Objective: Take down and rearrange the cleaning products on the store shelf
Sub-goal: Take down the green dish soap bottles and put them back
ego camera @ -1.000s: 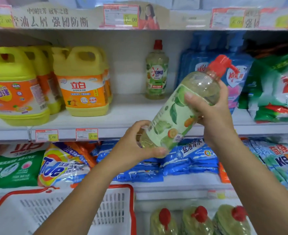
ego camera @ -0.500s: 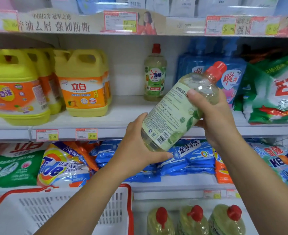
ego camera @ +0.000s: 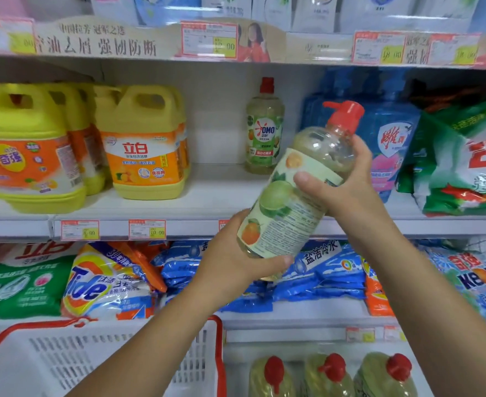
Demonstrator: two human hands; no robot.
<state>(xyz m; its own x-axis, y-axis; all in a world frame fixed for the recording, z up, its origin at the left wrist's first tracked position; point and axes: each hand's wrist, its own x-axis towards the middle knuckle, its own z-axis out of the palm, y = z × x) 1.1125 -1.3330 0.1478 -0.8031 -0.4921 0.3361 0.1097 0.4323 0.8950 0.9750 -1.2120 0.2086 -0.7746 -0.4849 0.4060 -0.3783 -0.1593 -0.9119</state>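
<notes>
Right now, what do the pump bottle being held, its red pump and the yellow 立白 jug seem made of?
Pump bottle: clear glossy plastic, probably; pale liquid shows through above the printed label. Red pump: opaque smooth plastic, by its moulded spout. Yellow 立白 jug: opaque plastic, slight sheen, handle moulded in one piece.

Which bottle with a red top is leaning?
The bottle in the left hand and right hand; the shelf bottle and bottom bottles stand upright.
</notes>
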